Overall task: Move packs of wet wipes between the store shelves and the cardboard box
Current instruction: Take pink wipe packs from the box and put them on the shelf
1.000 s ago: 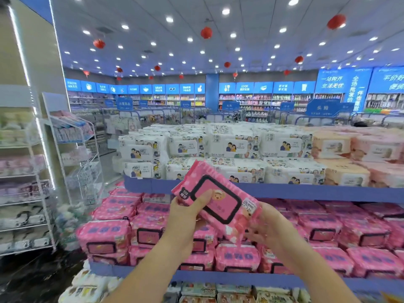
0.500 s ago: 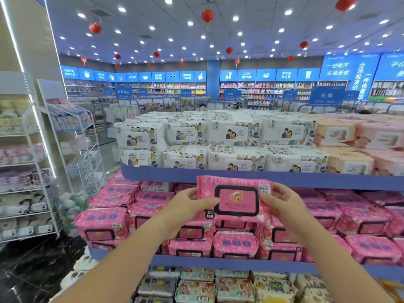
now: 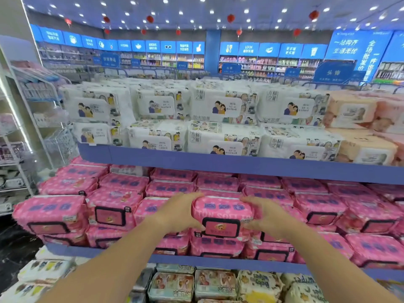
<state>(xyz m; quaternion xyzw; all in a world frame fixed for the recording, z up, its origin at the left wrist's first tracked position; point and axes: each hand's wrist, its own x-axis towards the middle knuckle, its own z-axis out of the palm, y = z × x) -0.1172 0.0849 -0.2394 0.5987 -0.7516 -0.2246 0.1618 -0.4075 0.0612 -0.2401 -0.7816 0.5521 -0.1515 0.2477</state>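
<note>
Placement looks nearly finished: the pink pack (image 3: 222, 212) sits atop the front stack (image 3: 216, 246) on the middle shelf (image 3: 218, 260). Left hand (image 3: 181, 212) and right hand (image 3: 265, 215) each have a grip clamped round one end. Release is not yet done, and the cardboard box is out of view.

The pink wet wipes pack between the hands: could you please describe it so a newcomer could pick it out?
Find the middle shelf, stocked with pink packs below the white wet wipes packs. Near its front centre, one pink wet wipes pack tops the stack, black-framed lid facing out. It alone is held at both ends, by the left hand and the right hand.
</note>
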